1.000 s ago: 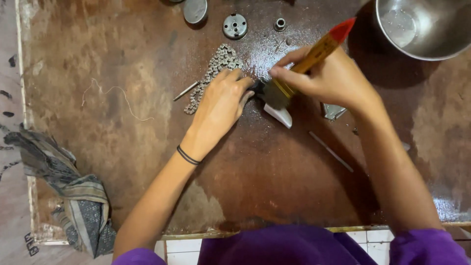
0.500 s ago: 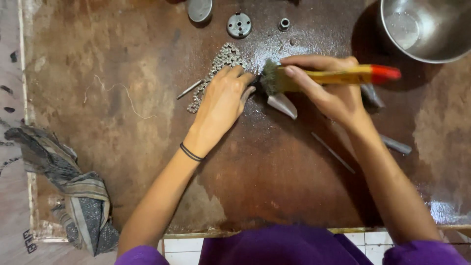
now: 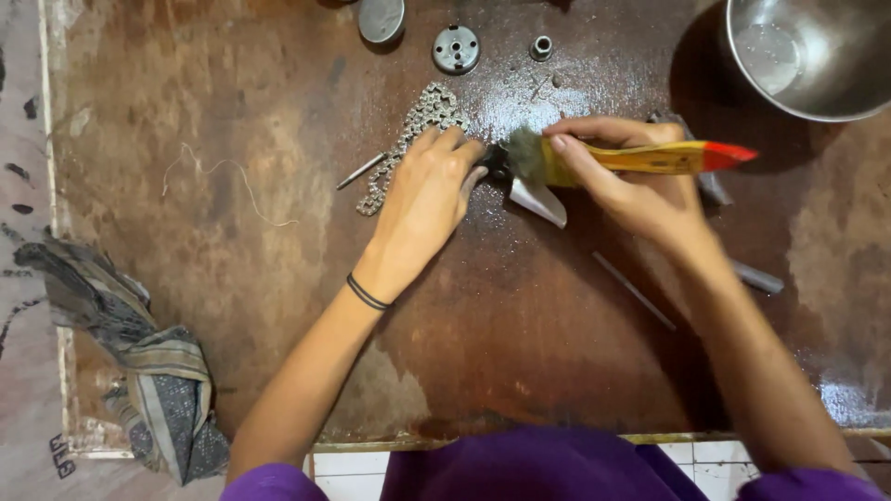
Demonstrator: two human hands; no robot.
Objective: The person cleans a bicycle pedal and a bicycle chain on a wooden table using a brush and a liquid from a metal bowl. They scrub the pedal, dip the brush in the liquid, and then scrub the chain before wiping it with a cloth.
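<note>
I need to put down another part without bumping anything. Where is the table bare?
Bare: the stretch between the rag and the left hand, and the near edge between both forearms. Crowded: around the chain, brush, right hand and bowl.

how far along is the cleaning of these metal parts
Looks like mid-job. Three small round parts sit set aside at the top of the wet board, possibly finished. In hand: the left hand pins a small dark part while the right hand works a yellow-handled brush on it. The chain lies beside the left hand and loose rods lie apart; whether they are clean cannot be told.
</note>
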